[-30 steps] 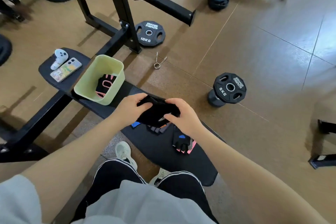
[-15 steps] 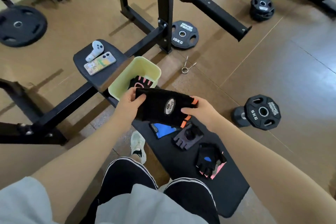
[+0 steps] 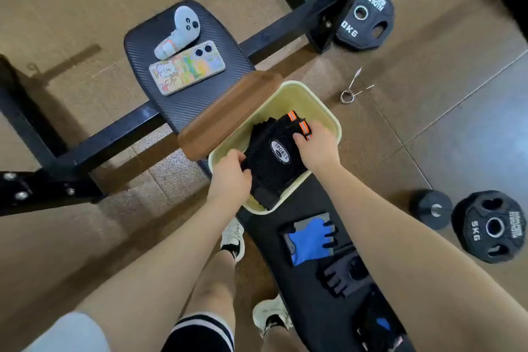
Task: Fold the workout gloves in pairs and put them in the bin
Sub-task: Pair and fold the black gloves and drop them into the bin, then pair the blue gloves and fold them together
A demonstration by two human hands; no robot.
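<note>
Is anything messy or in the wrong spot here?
A little. A metal spring clip lies loose on the floor beside the bin, and a 5KG weight plate sits out on the floor too. The blue glove waits flat on the bench, unfolded.

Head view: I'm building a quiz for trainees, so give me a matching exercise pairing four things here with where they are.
Things:
1. black sports gloves
2. blue glove
3. phone
4. spring collar clip

Places:
A. on the floor beside the bin
B. on the small round pad, next to a white controller
C. held by both hands over the bin
D. flat on the bench pad, near side of the bin

Pairs: 1-C, 2-D, 3-B, 4-A
</note>
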